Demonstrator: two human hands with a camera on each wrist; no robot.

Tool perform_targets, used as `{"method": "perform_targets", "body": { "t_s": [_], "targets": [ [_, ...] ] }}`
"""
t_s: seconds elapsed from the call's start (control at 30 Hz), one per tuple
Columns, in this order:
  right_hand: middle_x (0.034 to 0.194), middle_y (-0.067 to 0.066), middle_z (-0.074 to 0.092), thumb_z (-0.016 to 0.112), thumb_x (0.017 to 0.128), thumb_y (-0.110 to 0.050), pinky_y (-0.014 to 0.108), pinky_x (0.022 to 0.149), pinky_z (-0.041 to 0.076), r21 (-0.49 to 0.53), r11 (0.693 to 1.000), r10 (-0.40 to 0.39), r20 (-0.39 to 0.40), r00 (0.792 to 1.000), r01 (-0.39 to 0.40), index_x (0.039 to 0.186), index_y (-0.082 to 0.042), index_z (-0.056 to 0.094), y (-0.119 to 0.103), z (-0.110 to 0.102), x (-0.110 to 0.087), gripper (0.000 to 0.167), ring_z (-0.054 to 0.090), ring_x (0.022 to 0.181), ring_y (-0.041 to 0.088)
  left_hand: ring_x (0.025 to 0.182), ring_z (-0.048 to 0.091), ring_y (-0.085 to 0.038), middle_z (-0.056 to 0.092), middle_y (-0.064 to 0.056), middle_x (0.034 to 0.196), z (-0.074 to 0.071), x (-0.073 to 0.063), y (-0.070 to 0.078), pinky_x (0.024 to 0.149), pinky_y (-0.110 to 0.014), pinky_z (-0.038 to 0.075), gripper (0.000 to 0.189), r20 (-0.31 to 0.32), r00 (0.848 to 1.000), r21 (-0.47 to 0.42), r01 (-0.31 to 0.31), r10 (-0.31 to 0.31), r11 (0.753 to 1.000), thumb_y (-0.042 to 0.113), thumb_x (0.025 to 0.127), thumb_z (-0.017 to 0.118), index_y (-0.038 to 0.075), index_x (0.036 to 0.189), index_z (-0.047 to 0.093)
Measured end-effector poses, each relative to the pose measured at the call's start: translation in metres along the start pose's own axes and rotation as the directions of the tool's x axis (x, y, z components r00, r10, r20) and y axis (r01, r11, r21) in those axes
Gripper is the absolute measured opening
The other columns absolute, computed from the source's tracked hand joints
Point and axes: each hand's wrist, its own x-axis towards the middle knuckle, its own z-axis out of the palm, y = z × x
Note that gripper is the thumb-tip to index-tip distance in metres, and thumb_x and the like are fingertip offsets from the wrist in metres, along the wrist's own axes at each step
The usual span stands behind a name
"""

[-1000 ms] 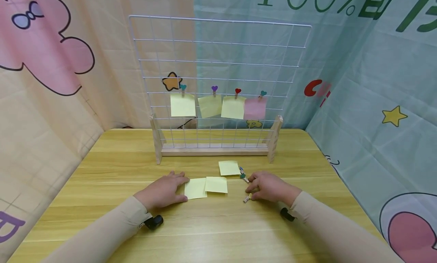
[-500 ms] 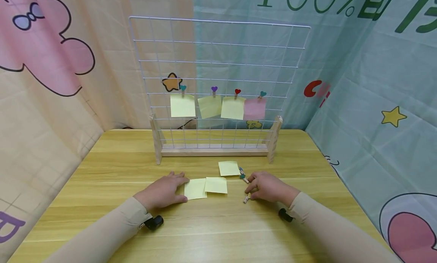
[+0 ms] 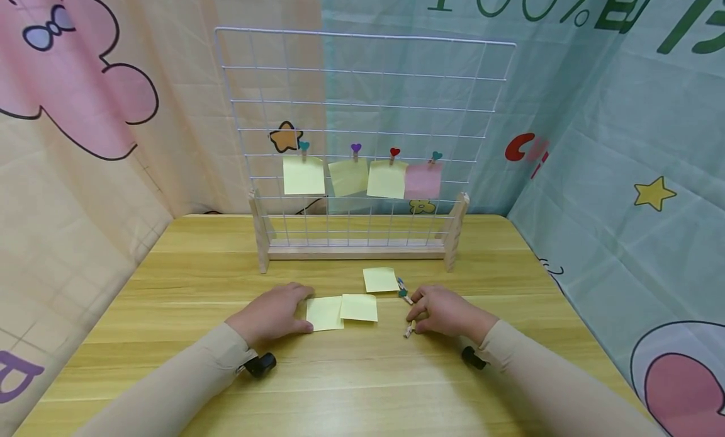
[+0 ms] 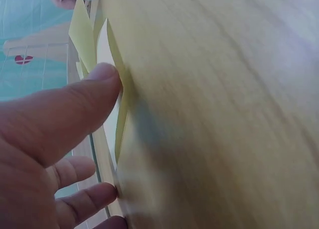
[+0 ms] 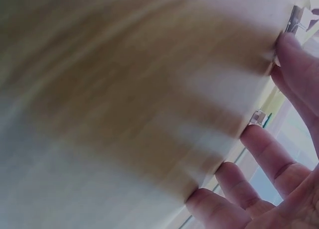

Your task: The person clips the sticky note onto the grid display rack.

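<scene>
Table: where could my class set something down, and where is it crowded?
Bare: the near part of the table, between the sleeves; between left hand and left edge; between right hand and right edge. Crowded: between the hands, with three notes and clips.

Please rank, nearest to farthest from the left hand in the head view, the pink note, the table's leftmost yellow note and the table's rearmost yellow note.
1. Leftmost yellow note: on the table, just right of the left hand.
2. Rearmost yellow note: farther right, toward the rack.
3. Pink note: clipped to the rack, rightmost.
</scene>
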Motion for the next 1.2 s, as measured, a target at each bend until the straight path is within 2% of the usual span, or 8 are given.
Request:
{"method": "perform_targets", "body": {
  "t_s": [0.17, 0.33, 0.8, 1.0, 1.07, 1.13, 1.2],
  "targets": [
    [0.131, 0.010, 0.066, 0.088, 0.086, -0.028, 0.052, 0.105, 0.051, 0.018, 1.000, -0.023, 0.004, 1.000, 0.023, 0.107, -0.021, 0.084, -0.001, 0.000, -0.001, 0.022, 0.063, 0.119, 0.030, 0.142, 0.050, -0.041, 0.056, -0.014, 0.153, 0.000, 0.004, -0.001, 0.117, -0.054, 0.045, 0.086, 0.015, 1.000, -0.031, 0.008, -0.007, 0.999, 0.046, 0.083, 0.089, 0.007, 0.151, 0.054],
    [0.132, 0.012, 0.065, 0.088, 0.087, -0.024, 0.052, 0.105, 0.052, 0.044, 0.999, -0.008, 0.006, 1.000, 0.007, 0.106, -0.018, 0.084, -0.005, 0.001, 0.000, 0.021, 0.063, 0.119, 0.031, 0.136, 0.052, -0.038, 0.057, -0.013, 0.151, 0.000, 0.008, -0.002, 0.113, -0.052, 0.048, 0.087, 0.018, 1.000, -0.058, 0.012, -0.011, 0.998, 0.043, 0.080, 0.092, 0.008, 0.151, 0.055],
    [0.131, 0.012, 0.065, 0.084, 0.090, -0.018, 0.052, 0.103, 0.054, 0.032, 0.999, 0.010, -0.023, 1.000, -0.009, 0.095, -0.020, 0.082, -0.009, 0.002, -0.004, 0.006, 0.065, 0.117, 0.031, 0.128, 0.056, -0.032, 0.062, -0.009, 0.141, 0.004, 0.017, -0.004, 0.109, -0.046, 0.050, 0.080, 0.031, 0.999, -0.085, 0.017, -0.014, 0.996, 0.035, 0.078, 0.094, 0.009, 0.146, 0.061],
    [0.134, 0.011, 0.063, 0.087, 0.089, -0.023, 0.052, 0.107, 0.052, 0.052, 0.998, 0.046, -0.033, 0.998, -0.045, 0.101, -0.020, 0.081, -0.011, 0.002, -0.008, 0.014, 0.062, 0.120, 0.030, 0.125, 0.057, -0.031, 0.063, -0.009, 0.137, 0.004, 0.017, -0.002, 0.108, -0.047, 0.051, 0.078, 0.031, 0.999, -0.092, 0.026, -0.023, 0.995, 0.035, 0.077, 0.095, 0.007, 0.143, 0.062],
    [0.128, 0.008, 0.064, 0.087, 0.088, -0.024, 0.049, 0.103, 0.053, 0.042, 0.998, 0.045, -0.050, 0.998, -0.043, 0.106, -0.020, 0.081, -0.013, 0.002, -0.010, 0.019, 0.060, 0.115, 0.026, 0.123, 0.057, -0.030, 0.064, -0.009, 0.135, 0.004, 0.018, -0.001, 0.107, -0.046, 0.051, 0.078, 0.029, 0.999, -0.089, 0.030, -0.028, 0.996, 0.036, 0.077, 0.094, 0.006, 0.142, 0.063],
    [0.116, 0.002, 0.063, 0.087, 0.088, -0.025, 0.040, 0.092, 0.053, 0.020, 0.999, 0.031, -0.072, 0.997, -0.030, 0.110, -0.019, 0.081, -0.015, 0.002, -0.010, 0.024, 0.057, 0.104, 0.020, 0.121, 0.058, -0.029, 0.064, -0.008, 0.133, 0.004, 0.018, 0.000, 0.107, -0.045, 0.051, 0.076, 0.025, 0.999, -0.089, 0.033, -0.031, 0.996, 0.036, 0.078, 0.094, 0.006, 0.140, 0.064],
    [0.103, -0.003, 0.059, 0.086, 0.089, -0.024, 0.033, 0.080, 0.048, 0.001, 1.000, 0.019, -0.084, 0.996, -0.019, 0.111, -0.019, 0.081, -0.016, 0.002, -0.011, 0.023, 0.051, 0.092, 0.014, 0.119, 0.059, -0.028, 0.065, -0.008, 0.131, 0.003, 0.019, 0.001, 0.106, -0.045, 0.052, 0.074, 0.026, 0.999, -0.093, 0.033, -0.031, 0.995, 0.035, 0.078, 0.094, 0.006, 0.139, 0.064]
  ]
}}
